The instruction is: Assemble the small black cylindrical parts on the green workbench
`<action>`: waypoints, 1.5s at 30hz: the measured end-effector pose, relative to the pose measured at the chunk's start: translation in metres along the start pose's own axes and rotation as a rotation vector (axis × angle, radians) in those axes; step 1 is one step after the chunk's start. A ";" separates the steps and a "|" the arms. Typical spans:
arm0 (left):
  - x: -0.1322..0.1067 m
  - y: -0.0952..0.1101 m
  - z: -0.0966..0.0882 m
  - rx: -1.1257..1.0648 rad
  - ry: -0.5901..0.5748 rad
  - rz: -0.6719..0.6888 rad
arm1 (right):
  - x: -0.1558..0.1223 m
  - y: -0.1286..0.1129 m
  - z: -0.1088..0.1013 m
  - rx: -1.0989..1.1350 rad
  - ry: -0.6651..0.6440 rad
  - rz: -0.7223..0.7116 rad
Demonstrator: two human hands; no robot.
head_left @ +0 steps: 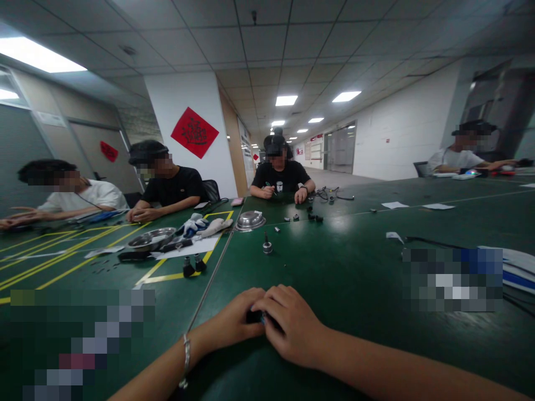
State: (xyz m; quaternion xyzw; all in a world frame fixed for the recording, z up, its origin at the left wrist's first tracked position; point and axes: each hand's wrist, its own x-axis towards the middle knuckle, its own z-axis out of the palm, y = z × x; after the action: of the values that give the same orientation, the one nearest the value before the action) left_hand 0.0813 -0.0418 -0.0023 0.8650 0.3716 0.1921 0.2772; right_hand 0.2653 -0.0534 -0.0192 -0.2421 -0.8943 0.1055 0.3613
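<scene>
At the near part of the green counter (355,317), seen from the head camera, both forearms reach in from the bottom, converging so that the hands meet near the middle. The left hand (240,316), its wrist circled by a bracelet (186,353), has its thumb and fingers bent inward; the right hand (288,323) arches over, its fingertips against the left. Between them sits a small dark piece (254,316), mostly covered; I cannot tell which hand grips it or how firmly. Beyond the hands, well apart, stands a metal-based part (267,247) with an upright stem. A seam (213,273) runs away past the left forearm, two dark cones (189,268) standing to its left. Rightward, a broad green stretch reaches toward a black cable (434,241).
</scene>
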 end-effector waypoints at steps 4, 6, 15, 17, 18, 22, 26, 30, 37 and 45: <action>-0.001 0.001 0.000 0.005 0.017 -0.017 | 0.000 -0.001 -0.001 -0.010 0.000 0.013; -0.002 0.000 0.001 -0.002 0.032 -0.023 | 0.000 -0.001 -0.001 -0.012 0.002 0.018; -0.002 0.001 0.002 -0.005 0.043 -0.018 | 0.000 -0.001 -0.002 -0.025 0.020 0.051; -0.002 0.004 0.001 -0.009 0.041 -0.018 | 0.000 -0.001 -0.001 -0.022 0.020 0.058; -0.002 0.006 0.001 -0.011 0.040 -0.017 | 0.000 0.000 -0.001 -0.020 0.019 0.058; -0.002 0.008 0.000 -0.007 0.029 -0.015 | 0.000 0.000 0.000 -0.019 0.021 0.050; -0.002 0.003 0.001 0.008 0.039 0.003 | -0.001 0.001 0.000 -0.013 0.017 0.061; -0.001 -0.002 0.002 0.023 0.022 0.001 | -0.001 0.000 0.000 -0.008 0.007 0.055; -0.002 0.004 0.000 0.015 0.032 -0.031 | 0.000 -0.001 -0.003 -0.007 0.000 0.062; -0.002 0.006 -0.002 0.017 0.016 -0.008 | -0.001 0.001 0.001 0.022 0.074 0.153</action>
State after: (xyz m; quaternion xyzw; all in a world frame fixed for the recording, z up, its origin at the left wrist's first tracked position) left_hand 0.0816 -0.0463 0.0028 0.8643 0.3789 0.1948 0.2673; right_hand 0.2652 -0.0530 -0.0212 -0.3095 -0.8581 0.1334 0.3875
